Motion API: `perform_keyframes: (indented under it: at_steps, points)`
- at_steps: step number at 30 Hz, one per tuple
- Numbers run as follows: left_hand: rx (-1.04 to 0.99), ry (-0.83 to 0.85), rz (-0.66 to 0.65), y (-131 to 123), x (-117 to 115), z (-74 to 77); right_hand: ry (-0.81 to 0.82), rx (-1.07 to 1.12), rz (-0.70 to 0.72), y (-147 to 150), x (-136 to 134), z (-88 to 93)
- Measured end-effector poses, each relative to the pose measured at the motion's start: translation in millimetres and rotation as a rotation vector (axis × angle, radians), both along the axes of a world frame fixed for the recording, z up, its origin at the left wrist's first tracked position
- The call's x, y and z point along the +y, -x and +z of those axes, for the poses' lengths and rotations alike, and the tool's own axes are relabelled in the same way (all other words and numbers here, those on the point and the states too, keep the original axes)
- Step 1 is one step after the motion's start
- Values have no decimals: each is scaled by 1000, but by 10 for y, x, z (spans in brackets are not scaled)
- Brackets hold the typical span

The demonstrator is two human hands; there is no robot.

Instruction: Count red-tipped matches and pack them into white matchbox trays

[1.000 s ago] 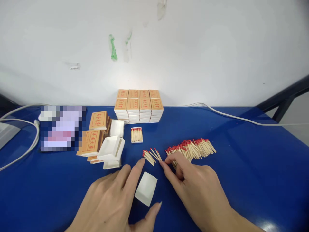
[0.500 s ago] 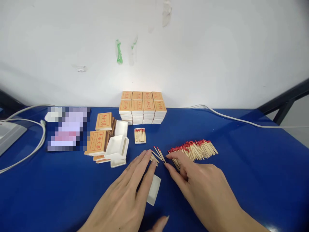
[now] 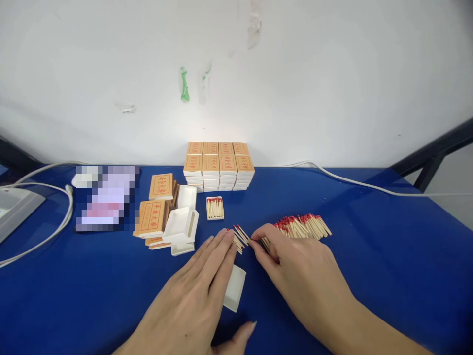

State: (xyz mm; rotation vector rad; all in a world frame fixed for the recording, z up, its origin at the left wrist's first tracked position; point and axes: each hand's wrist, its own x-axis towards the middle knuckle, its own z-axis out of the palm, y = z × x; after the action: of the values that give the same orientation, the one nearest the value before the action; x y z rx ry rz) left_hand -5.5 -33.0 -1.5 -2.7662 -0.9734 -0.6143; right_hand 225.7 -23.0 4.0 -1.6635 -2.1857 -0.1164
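My left hand (image 3: pixel 195 288) lies flat with fingers stretched out and thumb apart. Its fingertips rest beside and partly over a small group of red-tipped matches (image 3: pixel 240 236), hiding some of them. Thumb and index finger of my right hand (image 3: pixel 301 281) are pinched together at the lower end of the rightmost match of that group. Behind my right hand spreads a larger heap of matches (image 3: pixel 310 227), partly covered by it. An empty white matchbox tray (image 3: pixel 235 291) sits on the blue table between my hands, its left side under my left hand's edge.
A tray filled with matches (image 3: pixel 215 209) stands farther back. Behind it, closed matchboxes (image 3: pixel 210 170) are stacked in rows against the wall. On the left are orange matchbox sleeves (image 3: pixel 152 217) and empty white trays (image 3: pixel 179 224), a blurred-out flat object (image 3: pixel 107 197) and a white cable (image 3: pixel 59 224).
My right thumb and index finger have closed together from slightly apart. The loose matches by the left fingertips lie closer together. The view has shifted slightly.
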Motion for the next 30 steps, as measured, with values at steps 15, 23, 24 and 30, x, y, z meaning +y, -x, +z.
perform_keyframes:
  at_steps: [15, 23, 24, 30]
  points:
    - [-143, -8, 23, 13, -81, 25, 230, 24, -24, 151, 163, 68]
    - [-147, 26, 47, 33, -82, 48, 264, 60, -19, 184, 103, 106]
    - [-147, 30, 47, 36, -79, 47, 271, 65, -15, 188, 91, 107]
    - [-157, 45, 59, 30, -67, 52, 300, 84, -13, 177, 64, 130]
